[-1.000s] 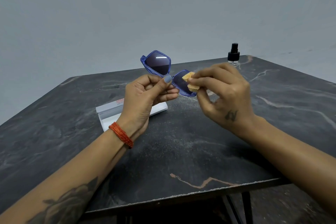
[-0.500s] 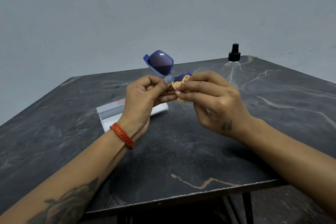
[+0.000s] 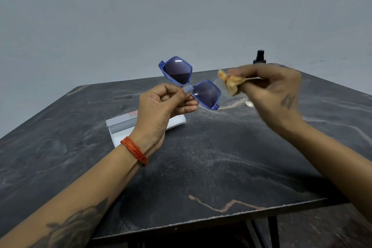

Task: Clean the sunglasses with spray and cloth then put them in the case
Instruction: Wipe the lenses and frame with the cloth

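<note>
My left hand (image 3: 163,106) pinches the blue-framed sunglasses (image 3: 189,81) at the bridge and holds them tilted above the table, both dark lenses in full view. To their right, my right hand (image 3: 273,90), blurred by motion, grips a crumpled orange cloth (image 3: 232,82) a short way clear of the lower lens. The white case (image 3: 120,127) lies open on the table behind my left wrist, partly hidden by it. The spray bottle (image 3: 259,57) with a black cap stands at the far right, mostly hidden behind my right hand.
The dark marble table (image 3: 201,167) fills the view, its front edge near the bottom. A plain grey wall (image 3: 181,16) rises behind it. Black table legs (image 3: 272,231) show below the front right edge.
My right hand has pulled the cloth off the lower lens and moved right. The sunglasses stay in my left hand, the lower lens now uncovered.
</note>
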`<state>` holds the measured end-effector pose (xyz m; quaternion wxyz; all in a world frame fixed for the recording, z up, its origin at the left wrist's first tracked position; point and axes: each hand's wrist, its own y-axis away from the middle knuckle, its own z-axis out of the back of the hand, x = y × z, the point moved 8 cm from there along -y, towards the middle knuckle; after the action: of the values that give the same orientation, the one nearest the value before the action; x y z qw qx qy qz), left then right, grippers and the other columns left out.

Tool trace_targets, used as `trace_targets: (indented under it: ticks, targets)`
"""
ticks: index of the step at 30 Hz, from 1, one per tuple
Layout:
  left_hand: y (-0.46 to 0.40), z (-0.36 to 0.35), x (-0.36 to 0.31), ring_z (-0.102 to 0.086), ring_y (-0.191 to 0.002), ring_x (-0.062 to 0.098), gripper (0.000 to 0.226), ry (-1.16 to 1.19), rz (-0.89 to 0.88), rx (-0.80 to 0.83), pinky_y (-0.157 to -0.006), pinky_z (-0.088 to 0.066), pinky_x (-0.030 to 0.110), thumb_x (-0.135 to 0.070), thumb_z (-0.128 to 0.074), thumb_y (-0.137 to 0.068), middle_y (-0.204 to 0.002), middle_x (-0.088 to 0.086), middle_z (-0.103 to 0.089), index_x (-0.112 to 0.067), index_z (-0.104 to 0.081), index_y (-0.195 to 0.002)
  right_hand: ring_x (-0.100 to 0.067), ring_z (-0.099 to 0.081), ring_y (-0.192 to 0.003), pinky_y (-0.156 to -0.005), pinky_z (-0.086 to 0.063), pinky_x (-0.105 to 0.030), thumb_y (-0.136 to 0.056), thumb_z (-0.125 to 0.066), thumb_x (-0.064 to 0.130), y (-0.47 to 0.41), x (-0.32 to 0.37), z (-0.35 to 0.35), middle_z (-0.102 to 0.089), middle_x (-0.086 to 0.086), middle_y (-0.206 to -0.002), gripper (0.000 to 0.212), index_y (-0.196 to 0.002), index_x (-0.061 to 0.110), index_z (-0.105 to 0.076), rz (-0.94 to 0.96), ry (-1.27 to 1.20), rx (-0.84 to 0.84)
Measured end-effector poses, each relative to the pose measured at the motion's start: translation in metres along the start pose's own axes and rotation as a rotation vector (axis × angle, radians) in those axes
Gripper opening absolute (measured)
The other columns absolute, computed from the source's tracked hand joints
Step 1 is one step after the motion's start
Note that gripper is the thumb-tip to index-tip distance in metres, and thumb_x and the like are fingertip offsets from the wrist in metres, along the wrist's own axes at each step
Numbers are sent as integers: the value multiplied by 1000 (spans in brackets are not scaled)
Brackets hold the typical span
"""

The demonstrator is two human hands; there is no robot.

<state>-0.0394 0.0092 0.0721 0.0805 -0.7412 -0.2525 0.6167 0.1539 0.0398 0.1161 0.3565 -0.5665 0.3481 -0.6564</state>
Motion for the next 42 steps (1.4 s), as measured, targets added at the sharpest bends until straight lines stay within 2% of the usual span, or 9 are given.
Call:
trace_targets:
  ticks: [4, 7, 11, 14, 16, 20, 27, 34, 42]
  targets:
    - [-1, -1, 0, -67, -55, 15, 13, -1, -1, 7, -55, -54, 20, -14, -66, -67, -56, 3, -67, -3, -59, -68, -11, -64, -61, -62, -54, -24, -75, -61, -16, -11, -21, -10, -68, 6, -61, 25, -79, 9, -64, -389, -403, 81]
    - [-1, -2, 0, -67, -56, 15, 14, 1, 6, 12, -56, -54, 20, -15, -67, -66, -56, 3, -67, -3, -60, -68, -13, -65, -60, -61, -53, -21, -82, -58, -14, -14, -18, -24, -68, 1, -63, 25, -90, 9, -63, -428, -523, 175]
    - [0, -3, 1, -67, -54, 14, 14, 9, 20, 16, -54, -54, 19, -15, -65, -66, -56, 4, -67, -3, -59, -68, -14, -68, -65, -68, -55, -22, -81, -54, -16, -11, -13, -41, -72, -1, -72, 36, -85, 13, -73, -345, -547, 258]
    - [-1, -2, 2, -67, -55, 14, 15, 7, 28, 16, -54, -54, 19, -16, -64, -66, -56, 3, -68, -2, -59, -69, -22, -68, -84, -81, -54, -28, -71, -61, -3, -4, -15, -47, -73, -2, -85, 26, -78, 16, -77, -278, -555, 303]
    - [0, -1, 3, -67, -55, 14, 15, -1, 30, 16, -54, -54, 20, -16, -64, -67, -56, 3, -68, -2, -59, -70, -24, -65, -93, -83, -51, -30, -69, -72, 15, 0, -13, -46, -71, -1, -92, 12, -80, 17, -77, -173, -399, 319]
    - [0, 0, 5, -66, -54, 13, 14, -25, 28, 15, -55, -55, 20, -16, -64, -67, -55, 2, -67, -3, -59, -69, -10, -63, -85, -72, -50, -22, -72, -71, 35, 6, 0, -46, -65, 13, -87, 17, -80, 20, -69, 94, -3, 317]
    - [-3, 6, 4, -67, -55, 15, 16, 1, 23, -5, -55, -54, 20, -16, -65, -66, -55, 3, -66, -2, -58, -68, -10, -49, -74, -65, -35, -14, -75, -77, 22, 11, 15, -35, -62, 9, -78, 14, -82, 12, -69, 363, 298, 227]
    - [0, 1, 4, -67, -54, 16, 15, -26, 2, 22, -55, -55, 21, -15, -65, -67, -56, 4, -67, -1, -58, -69, -20, -59, -68, -65, -44, -23, -80, -73, 7, 15, 22, -31, -69, -5, -77, 4, -81, 4, -71, 420, 365, 14]
    - [1, 5, 1, -67, -55, 15, 12, -14, -4, 5, -55, -54, 21, -13, -64, -71, -58, 4, -69, -2, -58, -69, -17, -61, -80, -77, -45, -19, -75, -79, 17, 26, 26, -50, -70, -6, -94, 16, -85, 6, -75, 527, 279, 223]
